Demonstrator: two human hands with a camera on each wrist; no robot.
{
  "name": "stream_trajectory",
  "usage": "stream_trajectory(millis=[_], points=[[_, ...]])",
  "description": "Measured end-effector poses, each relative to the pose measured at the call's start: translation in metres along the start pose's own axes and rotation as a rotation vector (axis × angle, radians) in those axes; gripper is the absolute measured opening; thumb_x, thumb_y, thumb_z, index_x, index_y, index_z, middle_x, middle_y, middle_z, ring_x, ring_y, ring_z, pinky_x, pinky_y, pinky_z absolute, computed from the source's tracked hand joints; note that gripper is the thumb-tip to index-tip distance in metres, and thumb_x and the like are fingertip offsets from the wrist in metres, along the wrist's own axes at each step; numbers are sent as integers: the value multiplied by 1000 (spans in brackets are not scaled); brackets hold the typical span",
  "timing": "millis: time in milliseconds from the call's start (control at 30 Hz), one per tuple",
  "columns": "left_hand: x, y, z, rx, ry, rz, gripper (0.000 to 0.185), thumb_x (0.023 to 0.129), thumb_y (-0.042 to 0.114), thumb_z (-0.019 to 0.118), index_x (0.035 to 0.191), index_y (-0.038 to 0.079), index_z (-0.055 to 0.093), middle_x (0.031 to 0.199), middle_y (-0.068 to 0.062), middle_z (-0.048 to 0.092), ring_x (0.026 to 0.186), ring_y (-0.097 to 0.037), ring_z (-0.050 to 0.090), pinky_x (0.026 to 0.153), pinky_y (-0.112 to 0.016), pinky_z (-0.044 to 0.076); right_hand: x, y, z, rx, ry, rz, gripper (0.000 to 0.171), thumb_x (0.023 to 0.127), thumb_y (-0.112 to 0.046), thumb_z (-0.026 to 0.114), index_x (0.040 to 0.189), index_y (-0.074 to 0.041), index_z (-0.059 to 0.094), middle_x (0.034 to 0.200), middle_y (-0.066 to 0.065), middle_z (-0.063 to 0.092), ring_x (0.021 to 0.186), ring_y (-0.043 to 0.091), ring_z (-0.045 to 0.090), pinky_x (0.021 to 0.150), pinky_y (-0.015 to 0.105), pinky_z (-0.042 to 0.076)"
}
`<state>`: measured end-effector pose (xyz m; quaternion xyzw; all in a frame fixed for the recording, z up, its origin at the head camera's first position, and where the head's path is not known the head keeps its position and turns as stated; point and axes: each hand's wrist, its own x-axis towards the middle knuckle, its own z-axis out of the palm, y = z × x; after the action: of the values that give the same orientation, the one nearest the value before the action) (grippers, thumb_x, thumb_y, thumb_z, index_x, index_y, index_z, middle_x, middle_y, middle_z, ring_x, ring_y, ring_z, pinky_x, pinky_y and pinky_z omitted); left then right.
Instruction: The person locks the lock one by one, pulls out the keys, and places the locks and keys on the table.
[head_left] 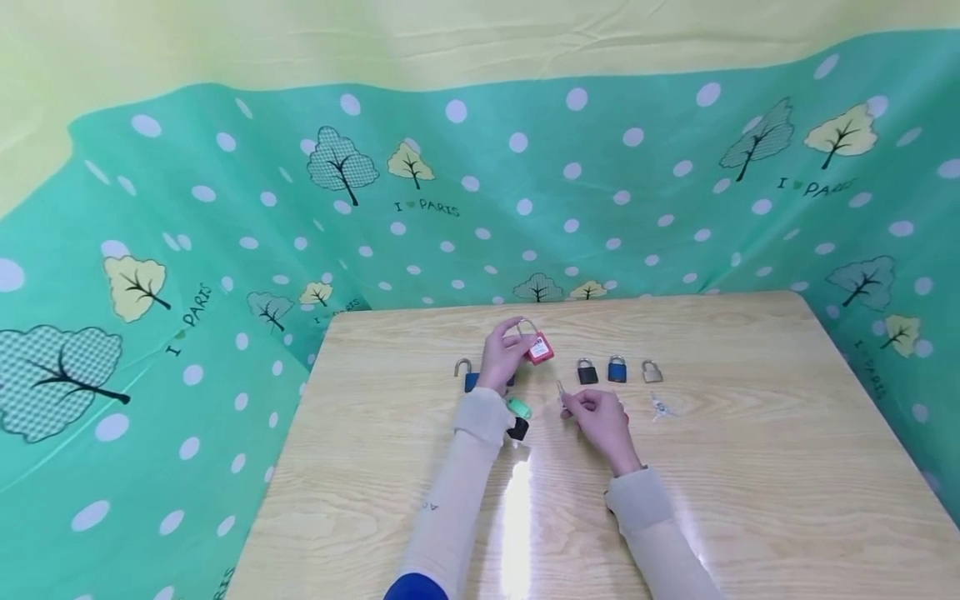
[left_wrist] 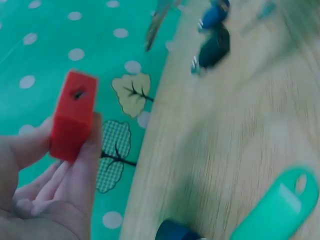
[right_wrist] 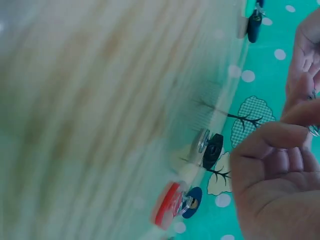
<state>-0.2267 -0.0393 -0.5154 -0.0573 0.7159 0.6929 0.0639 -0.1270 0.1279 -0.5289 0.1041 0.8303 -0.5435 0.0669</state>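
Observation:
My left hand (head_left: 512,346) holds a red padlock (head_left: 539,348) a little above the wooden table (head_left: 750,467), its silver shackle pointing up. In the left wrist view the fingers (left_wrist: 85,165) grip the red padlock (left_wrist: 74,117) by its sides, with the keyhole showing. To the right, my right hand (head_left: 573,405) pinches a small key (head_left: 560,389) that points up toward the padlock. The right wrist view is blurred and shows my right hand (right_wrist: 280,165) with curled fingers.
A blue padlock (head_left: 467,375) lies left of my left hand. Black (head_left: 587,372), blue (head_left: 617,369) and grey (head_left: 652,372) padlocks stand in a row to the right, with loose keys (head_left: 660,407) near them. A green key tag (head_left: 517,407) and a black key (head_left: 517,429) lie by my left wrist.

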Motion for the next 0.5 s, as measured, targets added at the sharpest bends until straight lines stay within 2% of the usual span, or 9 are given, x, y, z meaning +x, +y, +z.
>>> stream_trajectory(millis=[133, 267, 367, 500], points=[[-2, 1, 2, 171, -71, -5, 56, 92, 18, 72, 144, 16, 50, 112, -7, 68, 91, -18, 69, 81, -36, 59, 3, -4, 0, -91, 7, -46, 28, 95, -29, 66, 84, -6, 76, 78, 7, 74, 59, 13, 51, 52, 23, 36], [-5, -4, 6, 337, -109, 3, 60, 89, 11, 74, 144, 15, 50, 112, -4, 66, 88, -14, 65, 73, -27, 57, 7, -9, 1, -258, -15, -49, 26, 94, -29, 66, 81, -9, 77, 73, 3, 72, 60, 14, 53, 54, 26, 36], [-5, -7, 11, 395, -142, 30, 61, 89, 5, 72, 145, 12, 48, 114, -7, 65, 85, -14, 64, 67, -22, 55, 9, -11, 3, -399, -20, -22, 28, 94, -30, 65, 75, -12, 74, 66, 0, 67, 60, 16, 54, 54, 30, 38], [-4, -10, 16, 446, -176, 40, 62, 90, 4, 70, 147, 12, 46, 118, -9, 64, 83, -16, 64, 65, -20, 54, 11, -10, 5, -550, -29, -3, 34, 95, -30, 64, 67, -13, 69, 58, -1, 59, 54, 17, 53, 49, 32, 38]])
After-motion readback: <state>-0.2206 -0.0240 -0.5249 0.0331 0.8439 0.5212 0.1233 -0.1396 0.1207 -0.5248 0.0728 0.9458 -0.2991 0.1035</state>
